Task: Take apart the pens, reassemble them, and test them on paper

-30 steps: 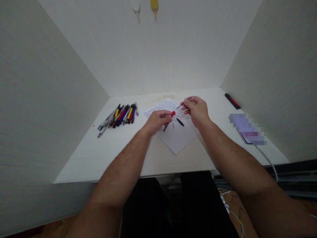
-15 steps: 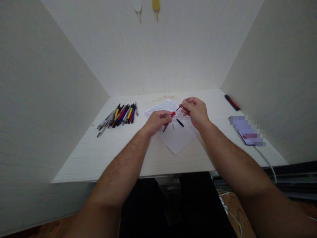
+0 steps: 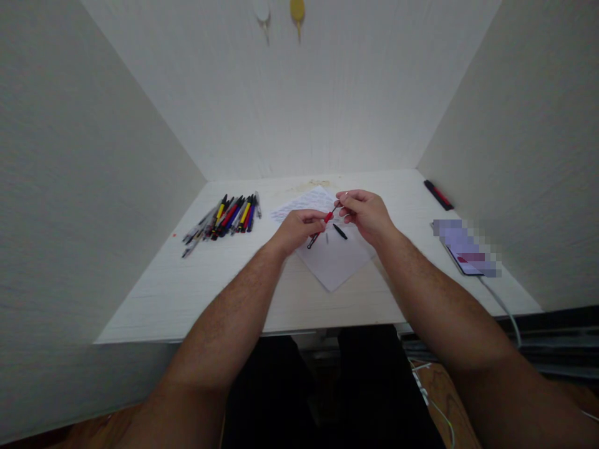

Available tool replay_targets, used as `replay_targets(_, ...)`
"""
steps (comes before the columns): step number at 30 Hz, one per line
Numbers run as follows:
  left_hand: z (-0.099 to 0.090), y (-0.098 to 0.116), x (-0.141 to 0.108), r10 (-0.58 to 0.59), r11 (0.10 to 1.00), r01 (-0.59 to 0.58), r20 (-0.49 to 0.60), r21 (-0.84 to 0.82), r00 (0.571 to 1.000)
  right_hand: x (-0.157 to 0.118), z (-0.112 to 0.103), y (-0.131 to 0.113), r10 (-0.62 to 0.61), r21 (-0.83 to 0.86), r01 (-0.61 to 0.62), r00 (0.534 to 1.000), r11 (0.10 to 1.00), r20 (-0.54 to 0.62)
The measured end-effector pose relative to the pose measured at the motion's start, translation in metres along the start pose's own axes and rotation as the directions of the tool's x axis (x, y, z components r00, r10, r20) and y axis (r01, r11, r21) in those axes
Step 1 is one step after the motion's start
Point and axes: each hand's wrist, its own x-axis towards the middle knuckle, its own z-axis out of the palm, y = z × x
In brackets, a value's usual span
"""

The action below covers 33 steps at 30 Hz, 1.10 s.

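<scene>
My left hand (image 3: 302, 229) is closed on a red pen barrel (image 3: 328, 217) with a black clip end pointing down toward me. Between the fingertips of my right hand (image 3: 365, 211) is a thin dark pen refill (image 3: 335, 208). The refill's lower end is at the barrel's open upper end, and part of it seems to be inside. Just below my hands, a black pen tip section (image 3: 340, 231) lies on a sheet of paper (image 3: 331, 268). Beside it is a small grey piece that looks like a spring (image 3: 327, 238).
On the left of the white desk (image 3: 154, 299) lies a pile of several pens (image 3: 229, 218). A black and red object (image 3: 438, 194) is by the right wall. Nearer me is a phone (image 3: 463, 249) with a white cable (image 3: 500, 299). Panels enclose the desk on three sides.
My right hand has moved down and slightly left, bringing the refill further into the red barrel, so less of it shows. My left hand has stayed nearly still.
</scene>
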Motion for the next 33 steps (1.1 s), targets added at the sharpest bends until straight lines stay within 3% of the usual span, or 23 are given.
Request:
replay_targets(10, -0.001, -0.003, 0.0, 0.021, 0.999, -0.021, -0.005, 0.026, 1.0, 0.001, 0.003, 0.005, -0.108, -0.071, 0.107, 0.994, 0.992, -0.022)
replay_targets(33, 0.0, 0.007, -0.003, -0.004, 0.997, 0.003, 0.005, 0.074, 1.0, -0.003, 0.006, 0.008, -0.102, -0.004, 0.103, 0.992, 0.995, 0.073)
